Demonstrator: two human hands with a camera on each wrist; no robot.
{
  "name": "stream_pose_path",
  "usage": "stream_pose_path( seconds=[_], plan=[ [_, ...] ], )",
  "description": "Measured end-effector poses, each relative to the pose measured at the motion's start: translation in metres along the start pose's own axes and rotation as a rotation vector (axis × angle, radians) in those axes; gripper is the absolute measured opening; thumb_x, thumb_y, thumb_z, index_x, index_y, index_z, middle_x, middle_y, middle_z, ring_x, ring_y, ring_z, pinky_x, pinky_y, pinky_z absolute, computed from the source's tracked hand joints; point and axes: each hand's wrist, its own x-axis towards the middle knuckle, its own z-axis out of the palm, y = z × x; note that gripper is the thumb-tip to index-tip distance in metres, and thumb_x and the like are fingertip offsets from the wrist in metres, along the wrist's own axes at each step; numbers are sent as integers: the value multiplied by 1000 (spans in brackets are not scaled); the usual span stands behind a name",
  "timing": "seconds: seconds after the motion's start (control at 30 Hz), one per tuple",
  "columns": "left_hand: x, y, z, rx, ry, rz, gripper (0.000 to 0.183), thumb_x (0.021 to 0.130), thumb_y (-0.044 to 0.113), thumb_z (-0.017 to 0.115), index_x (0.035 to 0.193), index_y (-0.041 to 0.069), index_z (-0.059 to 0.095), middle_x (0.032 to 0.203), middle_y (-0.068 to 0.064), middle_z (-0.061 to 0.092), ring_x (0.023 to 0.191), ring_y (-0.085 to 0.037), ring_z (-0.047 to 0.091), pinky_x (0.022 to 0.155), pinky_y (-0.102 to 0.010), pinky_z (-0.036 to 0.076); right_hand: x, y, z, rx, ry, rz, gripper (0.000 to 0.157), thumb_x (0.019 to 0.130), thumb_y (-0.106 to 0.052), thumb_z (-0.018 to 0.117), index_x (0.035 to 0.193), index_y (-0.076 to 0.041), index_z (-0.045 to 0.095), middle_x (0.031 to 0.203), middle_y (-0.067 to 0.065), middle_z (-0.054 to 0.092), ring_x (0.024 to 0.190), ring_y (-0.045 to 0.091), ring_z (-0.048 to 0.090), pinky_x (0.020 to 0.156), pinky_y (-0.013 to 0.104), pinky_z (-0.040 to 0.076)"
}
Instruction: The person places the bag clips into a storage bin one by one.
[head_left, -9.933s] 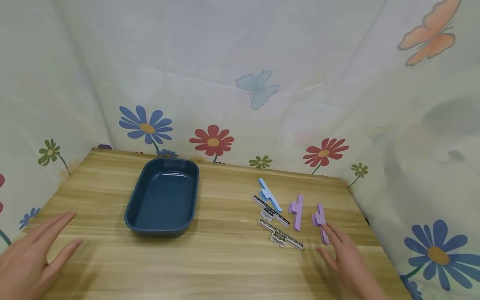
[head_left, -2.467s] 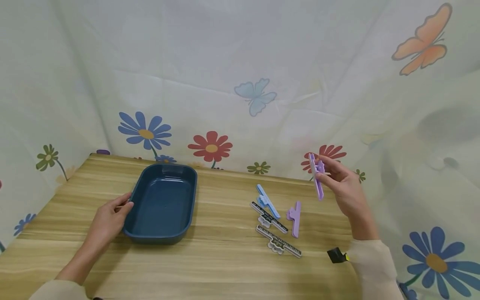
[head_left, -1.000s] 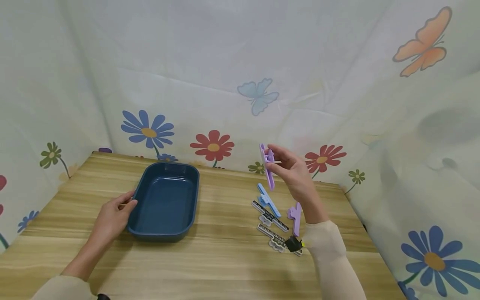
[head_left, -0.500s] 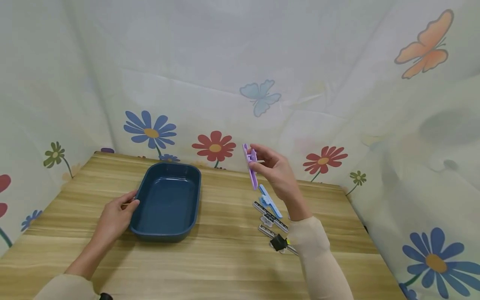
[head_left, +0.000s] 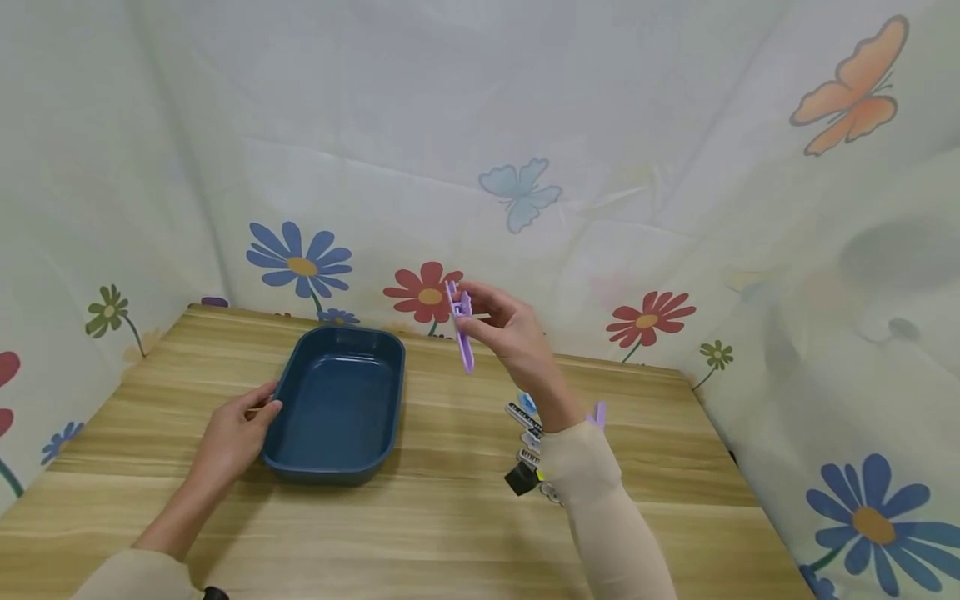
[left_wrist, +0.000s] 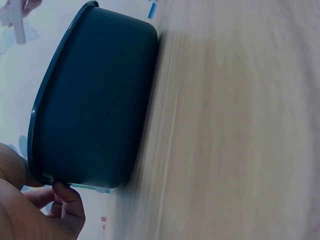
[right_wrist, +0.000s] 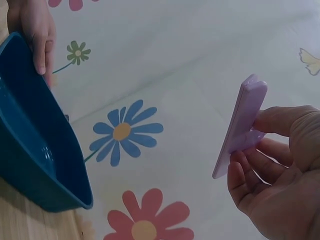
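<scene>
In the head view my right hand (head_left: 510,329) pinches a long purple clip (head_left: 461,329) by its handle, up in the air to the right of the tray. Thumb and fingertips show on the clip's handle side in the right wrist view, with the purple clip (right_wrist: 242,127) tilted. My left hand (head_left: 232,437) grips the left rim of a deep dark blue tray (head_left: 399,400) on the table. From the left wrist view, the thumb and curled fingers of the left hand (left_wrist: 42,210) meet at the rim of the tray (left_wrist: 95,100). The tray's inside is bare.
Under the right forearm lie a black-patterned clip (head_left: 522,415), a grey-patterned clip (head_left: 529,457), a blue clip (head_left: 528,403) and another purple clip (head_left: 600,414), all partly hidden. The wooden table (head_left: 450,533) meets a flowered curtain (head_left: 375,192) behind.
One purple clip has left the table in my right hand, which has carried it leftward toward the tray. My left hand has come from the table's left side onto the tray's rim.
</scene>
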Motion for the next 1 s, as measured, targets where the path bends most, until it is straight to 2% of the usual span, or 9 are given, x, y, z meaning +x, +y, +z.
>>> stream_pose_path(
  seconds=[0.2,0.43,0.77,1.0],
  plan=[
    [0,2,3,-20,-9,-23,53,111,26,47,151,-8,44,132,-31,56,118,-42,55,73,-14,41,6,4,15,12,-16,2,49,98,0,69,145,0,57,122,18,67,104,35,65,87,33,57],
    [2,2,3,-19,-10,-24,53,111,26,48,151,-9,44,132,-30,56,120,-42,55,73,-11,40,12,10,32,25,-21,6,48,97,-3,71,143,-2,60,121,18,64,97,26,66,84,28,56],
    [-1,2,2,-47,-17,-29,53,111,26,48,151,-8,44,133,-30,55,121,-42,54,72,-10,40,18,14,53,-11,-67,-11,48,97,-8,72,143,-4,60,119,12,68,103,32,61,83,27,54],
    [-2,0,0,-50,-24,-36,54,111,28,48,152,-7,43,134,-29,54,122,-42,53,72,-10,40,24,17,71,-43,-66,-24,49,96,-8,72,144,-4,60,120,13,65,106,22,61,89,29,53]
  ],
)
